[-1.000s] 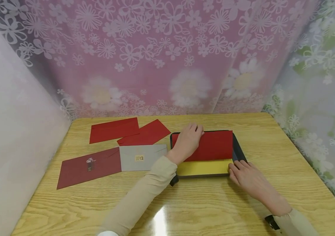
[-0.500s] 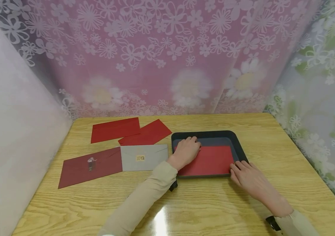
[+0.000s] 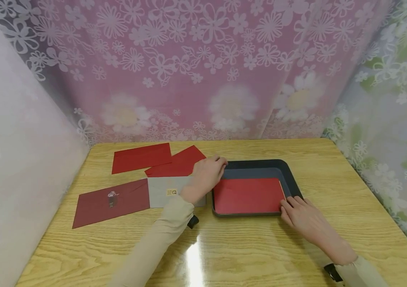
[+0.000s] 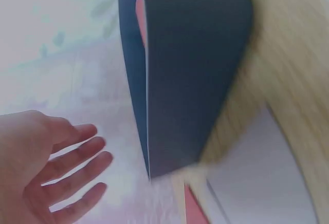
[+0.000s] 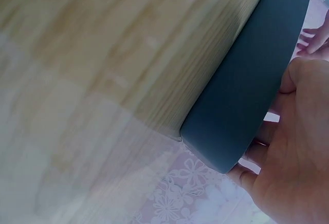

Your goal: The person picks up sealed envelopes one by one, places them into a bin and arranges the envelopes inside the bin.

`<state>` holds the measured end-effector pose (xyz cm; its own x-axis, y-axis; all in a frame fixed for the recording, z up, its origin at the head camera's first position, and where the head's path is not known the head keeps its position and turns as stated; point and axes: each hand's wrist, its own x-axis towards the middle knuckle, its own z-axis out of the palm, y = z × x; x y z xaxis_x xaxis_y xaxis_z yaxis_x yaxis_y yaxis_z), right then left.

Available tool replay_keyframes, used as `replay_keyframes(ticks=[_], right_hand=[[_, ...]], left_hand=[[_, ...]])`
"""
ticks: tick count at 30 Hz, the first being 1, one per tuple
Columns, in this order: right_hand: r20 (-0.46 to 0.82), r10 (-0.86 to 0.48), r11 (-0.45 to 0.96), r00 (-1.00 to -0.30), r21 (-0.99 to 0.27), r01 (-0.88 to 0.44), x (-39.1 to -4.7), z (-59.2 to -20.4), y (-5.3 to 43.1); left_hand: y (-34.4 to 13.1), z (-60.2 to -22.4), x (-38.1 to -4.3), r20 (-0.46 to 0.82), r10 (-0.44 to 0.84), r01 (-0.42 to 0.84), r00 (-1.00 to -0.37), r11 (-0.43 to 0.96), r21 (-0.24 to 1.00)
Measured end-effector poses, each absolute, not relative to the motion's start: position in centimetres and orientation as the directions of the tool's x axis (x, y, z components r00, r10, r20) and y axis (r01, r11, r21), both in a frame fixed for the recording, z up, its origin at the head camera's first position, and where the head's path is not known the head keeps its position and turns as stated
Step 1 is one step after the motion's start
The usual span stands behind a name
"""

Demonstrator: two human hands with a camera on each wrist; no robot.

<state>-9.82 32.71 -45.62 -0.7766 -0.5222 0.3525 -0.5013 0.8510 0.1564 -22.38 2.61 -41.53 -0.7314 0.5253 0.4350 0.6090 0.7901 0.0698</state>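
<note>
Best to keep the black tray (image 3: 257,164) steady and press the red envelope (image 3: 248,195) flat inside it, just left of the right hand (image 3: 301,217) gripping the right rim. Versus half a second ago: same hold, but no overlap on the envelope by the left hand (image 3: 207,175), now farther left of that grip, empty, fingers loosely bent.

Long beige sleeves (image 3: 148,249) are worn with small black wrist devices (image 3: 332,272).
</note>
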Motion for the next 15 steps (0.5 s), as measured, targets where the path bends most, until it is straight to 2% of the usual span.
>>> replay_keyframes(ticks=[7,15], right_hand=[[0.303,-0.500,0.866,-0.811,0.155,-0.476,-9.7,-45.4,32.7],[0.309,-0.500,0.865,-0.809,0.141,-0.481,-9.7,-45.2,32.5]], left_hand=[[-2.7,-41.4,-22.9,0.537,0.400,0.551,-0.743,0.821,0.150],[-8.2,-41.9,-22.8,0.558,0.331,0.478,-0.761,0.867,0.138]])
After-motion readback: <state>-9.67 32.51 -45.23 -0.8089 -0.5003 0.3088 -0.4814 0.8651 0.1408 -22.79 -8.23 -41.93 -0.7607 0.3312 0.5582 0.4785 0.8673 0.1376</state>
